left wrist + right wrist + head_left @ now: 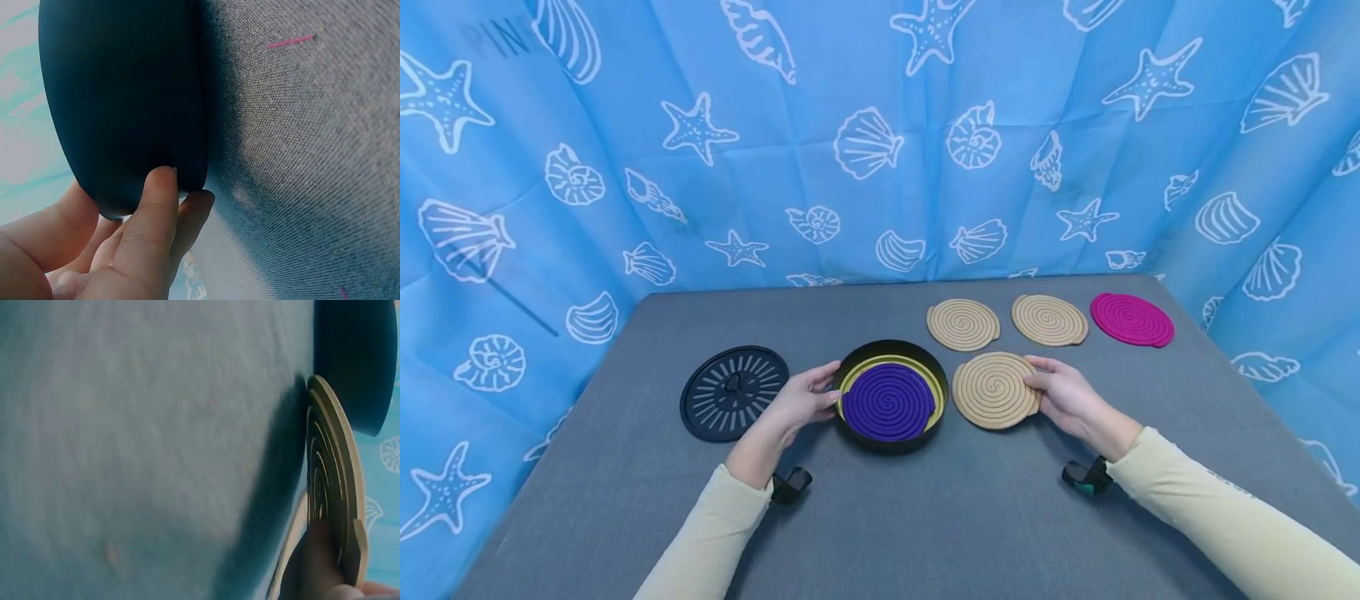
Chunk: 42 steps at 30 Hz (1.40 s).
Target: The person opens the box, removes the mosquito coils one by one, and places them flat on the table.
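My left hand (805,398) grips the near-left wall of a round black container (887,446), its fingers on the outside in the left wrist view. Inside lies a purple spiral coaster (889,402), with yellow (942,385) showing around its edge; whether that is another coaster or a lining, I cannot tell. Just right of the container, my right hand (1071,397) pinches a beige spiral coaster (996,390) by its right edge. In the right wrist view, this coaster (340,462) is tilted and raised off the table, with its shadow beneath.
A black slotted lid (718,408) with a small knob lies left of the container. Behind are two more beige coasters (962,325) (1049,320) and a magenta coaster (1132,319) at the right. Grey cloth (925,525) covers the table; a blue shell-print curtain (805,167) surrounds it.
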Motion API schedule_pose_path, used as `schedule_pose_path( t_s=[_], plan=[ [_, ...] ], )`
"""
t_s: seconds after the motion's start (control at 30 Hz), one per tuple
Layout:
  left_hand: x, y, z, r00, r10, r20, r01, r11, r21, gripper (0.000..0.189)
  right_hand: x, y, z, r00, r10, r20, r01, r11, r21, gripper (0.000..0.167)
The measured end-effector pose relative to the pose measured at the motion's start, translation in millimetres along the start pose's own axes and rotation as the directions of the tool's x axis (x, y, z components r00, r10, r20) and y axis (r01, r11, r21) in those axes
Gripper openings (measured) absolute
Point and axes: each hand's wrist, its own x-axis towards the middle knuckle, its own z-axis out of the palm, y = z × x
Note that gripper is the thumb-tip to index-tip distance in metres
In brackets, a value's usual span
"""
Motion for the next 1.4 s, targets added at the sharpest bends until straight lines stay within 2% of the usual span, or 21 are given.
schedule_pose_path(
  t_s=[0.17, 0.27, 0.4, 0.57, 0.8, 1.07, 1.23, 1.33, 1.4],
  plan=[
    [-0.1, 0.4, 0.4, 1.0, -0.005, -0.003, 0.005, 1.0, -0.004, 0.054, 0.0, 4, -1, 0.999, 0.035, 0.022, -0.035, 0.999, -0.003, 0.058],
    [0.3, 0.3, 0.6, 1.0, -0.011, -0.005, 0.011, 1.0, -0.007, 0.054, -0.1, 5, -6, 0.998, 0.049, 0.045, -0.047, 0.998, -0.041, 0.059],
    [0.3, 0.0, -0.2, 1.0, -0.008, -0.002, 0.008, 1.0, -0.005, 0.055, -1.8, 4, -14, 0.997, 0.046, 0.069, -0.039, 0.994, -0.099, 0.059],
    [-0.1, -0.3, 0.6, 1.0, -0.005, -0.012, 0.005, 1.0, 0.002, 0.055, -4.0, -2, -24, 0.993, 0.053, 0.102, -0.04, 0.992, -0.122, 0.057],
    [-0.5, -1.0, 0.4, 1.0, 0.006, 0.001, -0.006, 1.0, 0.0, 0.054, -6.2, -6, -34, 0.992, 0.063, 0.108, -0.039, 0.976, -0.216, 0.059],
    [0.1, -1.4, 0.6, 1.0, 0.006, 0.003, -0.006, 1.0, -0.009, 0.054, -7.1, -16, -43, 0.989, 0.069, 0.131, -0.048, 0.986, -0.157, 0.06],
    [0.1, -1.2, 1.3, 1.0, 0.004, -0.003, -0.004, 1.0, -0.01, 0.054, -6.9, -23, -43, 0.988, 0.028, 0.153, -0.009, 0.992, -0.123, 0.063],
    [0.0, -1.5, 1.7, 1.0, 0.002, -0.013, -0.002, 1.0, -0.009, 0.054, -6.6, -27, -38, 0.983, -0.008, 0.186, 0.014, 0.999, -0.031, 0.064],
    [-0.1, -1.5, 1.8, 1.0, 0.0, -0.019, 0.0, 1.0, -0.01, 0.054, -6.4, -30, -33, 0.976, -0.03, 0.216, 0.023, 0.999, 0.036, 0.058]
  ],
)
